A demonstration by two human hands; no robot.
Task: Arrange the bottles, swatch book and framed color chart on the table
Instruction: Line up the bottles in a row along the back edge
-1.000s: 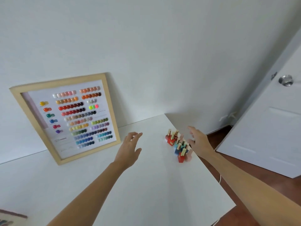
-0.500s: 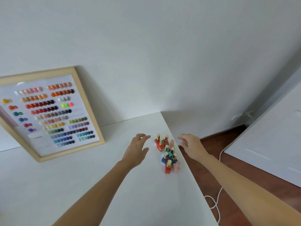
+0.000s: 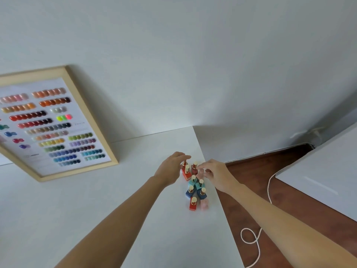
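Observation:
Several small nail polish bottles (image 3: 195, 189) with gold caps, in red, teal, blue and pink, stand clustered near the right edge of the white table (image 3: 96, 206). My left hand (image 3: 171, 170) reaches over the far left side of the cluster, fingers apart, close to a red bottle (image 3: 186, 172). My right hand (image 3: 216, 174) comes in from the right, fingers spread, its fingertips by a dark red bottle (image 3: 194, 169). Neither hand grips a bottle. The framed color chart (image 3: 50, 124) leans against the wall at the left. The swatch book is out of view.
The table's right edge runs just beside the bottles, with brown floor (image 3: 251, 190) below. A white cord (image 3: 255, 236) loops on the floor. A white door (image 3: 324, 175) stands at the right.
Both hands have closed in on the far end of the bottle cluster from either side. The view has turned right, so the chart sits further left.

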